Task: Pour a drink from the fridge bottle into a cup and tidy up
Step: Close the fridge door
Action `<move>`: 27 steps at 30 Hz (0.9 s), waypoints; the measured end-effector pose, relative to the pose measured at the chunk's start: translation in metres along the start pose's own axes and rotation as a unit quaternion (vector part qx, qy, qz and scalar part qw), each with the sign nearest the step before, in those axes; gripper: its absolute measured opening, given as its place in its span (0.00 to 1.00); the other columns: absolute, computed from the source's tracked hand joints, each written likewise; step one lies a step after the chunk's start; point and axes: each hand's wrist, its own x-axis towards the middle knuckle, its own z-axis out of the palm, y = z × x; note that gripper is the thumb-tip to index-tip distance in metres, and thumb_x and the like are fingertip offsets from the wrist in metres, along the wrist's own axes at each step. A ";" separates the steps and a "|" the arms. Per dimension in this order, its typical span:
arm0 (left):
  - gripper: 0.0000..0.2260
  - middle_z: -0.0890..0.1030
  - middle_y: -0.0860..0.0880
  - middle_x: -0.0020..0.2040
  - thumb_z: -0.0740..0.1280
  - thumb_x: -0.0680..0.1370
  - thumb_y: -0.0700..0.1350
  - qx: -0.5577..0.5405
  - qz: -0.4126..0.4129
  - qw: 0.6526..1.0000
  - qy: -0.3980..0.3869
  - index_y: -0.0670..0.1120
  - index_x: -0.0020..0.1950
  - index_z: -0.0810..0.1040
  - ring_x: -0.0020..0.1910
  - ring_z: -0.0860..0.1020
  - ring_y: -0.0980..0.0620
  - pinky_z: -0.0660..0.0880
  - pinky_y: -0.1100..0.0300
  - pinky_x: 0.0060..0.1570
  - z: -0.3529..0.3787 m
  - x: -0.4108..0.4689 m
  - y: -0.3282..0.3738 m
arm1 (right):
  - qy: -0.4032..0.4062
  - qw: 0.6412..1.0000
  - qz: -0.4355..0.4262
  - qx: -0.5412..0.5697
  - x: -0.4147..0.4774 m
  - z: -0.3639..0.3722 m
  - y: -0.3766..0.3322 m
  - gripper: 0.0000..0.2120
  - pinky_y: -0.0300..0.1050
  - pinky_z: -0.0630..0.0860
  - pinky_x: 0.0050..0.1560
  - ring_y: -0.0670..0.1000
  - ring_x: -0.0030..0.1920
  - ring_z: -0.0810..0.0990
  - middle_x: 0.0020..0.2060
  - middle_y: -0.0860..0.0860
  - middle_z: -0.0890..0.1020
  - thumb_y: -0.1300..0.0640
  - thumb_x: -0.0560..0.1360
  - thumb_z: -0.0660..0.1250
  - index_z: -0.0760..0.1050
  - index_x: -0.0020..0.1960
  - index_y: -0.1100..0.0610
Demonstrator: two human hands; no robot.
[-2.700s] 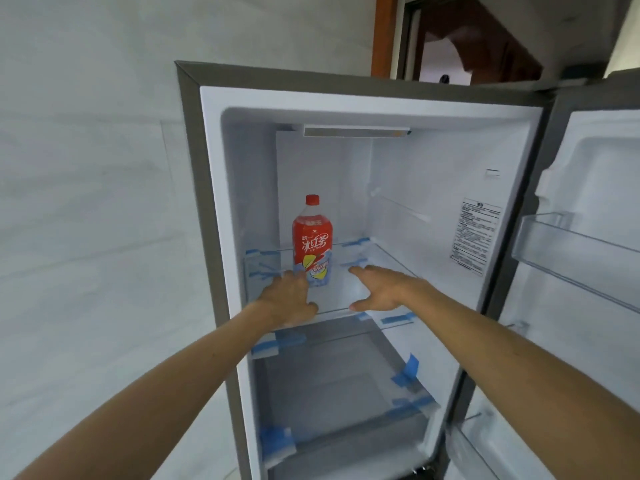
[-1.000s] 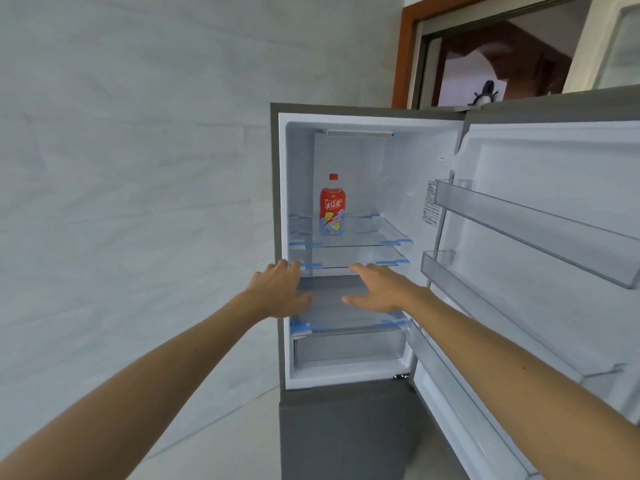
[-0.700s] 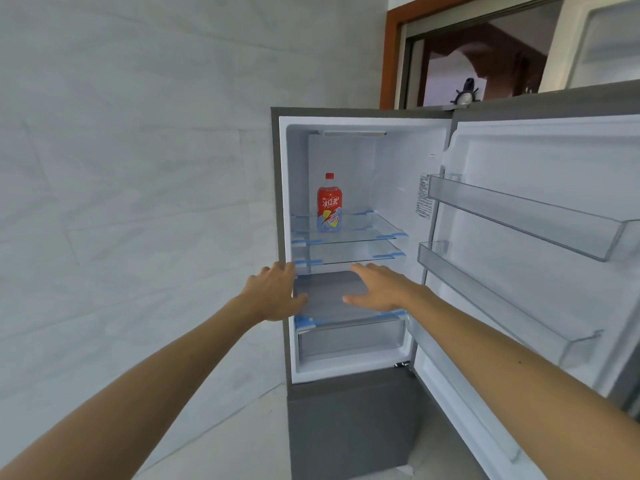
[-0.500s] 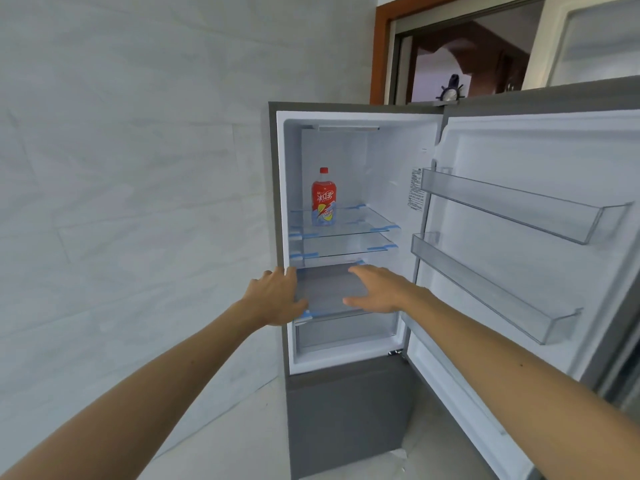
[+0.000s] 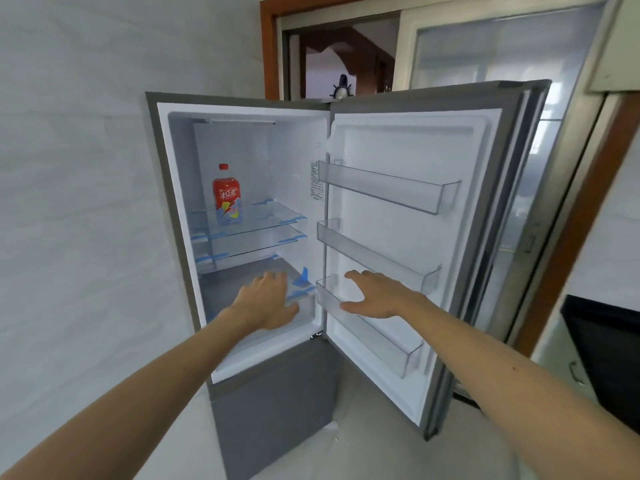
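A red-capped bottle (image 5: 227, 194) with a red and pale blue label stands upright on the top glass shelf (image 5: 273, 216) inside the open fridge (image 5: 277, 403). My left hand (image 5: 266, 301) is stretched out in front of the lower compartment, fingers straight, holding nothing. My right hand (image 5: 375, 294) is stretched out in front of the door's lowest bin, fingers spread, also holding nothing. Both hands are well below the bottle and apart from it. No cup is in view.
The fridge door (image 5: 415, 237) stands open to the right with three clear door bins (image 5: 384, 188). A pale tiled wall (image 5: 76, 202) is on the left. A dark appliance (image 5: 609, 348) sits at the right edge. A doorway (image 5: 346, 60) lies behind the fridge.
The view has pulled back from the fridge and swung right. Both empty hands have drawn away from the bottle's shelf and now hover lower, the right one in front of the door.
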 end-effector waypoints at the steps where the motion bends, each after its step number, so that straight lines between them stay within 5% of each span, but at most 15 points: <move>1: 0.29 0.71 0.41 0.70 0.62 0.79 0.58 -0.004 0.013 1.000 -0.002 0.44 0.74 0.63 0.65 0.73 0.41 0.73 0.45 0.62 0.003 0.006 0.012 | -0.003 1.000 0.017 0.000 -0.007 -0.002 0.013 0.37 0.55 0.71 0.66 0.58 0.71 0.68 0.74 0.54 0.66 0.36 0.77 0.62 0.54 0.79 0.50; 17: 0.30 0.70 0.40 0.70 0.60 0.80 0.59 0.007 0.163 0.987 -0.003 0.42 0.75 0.61 0.67 0.72 0.39 0.72 0.44 0.63 0.029 0.076 0.225 | 0.021 0.991 0.130 0.034 -0.097 -0.046 0.209 0.39 0.55 0.70 0.69 0.57 0.70 0.69 0.74 0.56 0.66 0.37 0.77 0.64 0.53 0.79 0.52; 27: 0.33 0.66 0.40 0.75 0.58 0.81 0.61 0.001 0.152 0.988 0.034 0.43 0.79 0.55 0.71 0.70 0.38 0.71 0.43 0.67 0.023 0.106 0.300 | 0.051 0.992 0.112 0.025 -0.101 -0.076 0.281 0.34 0.53 0.69 0.70 0.57 0.73 0.67 0.76 0.54 0.64 0.42 0.79 0.63 0.55 0.79 0.53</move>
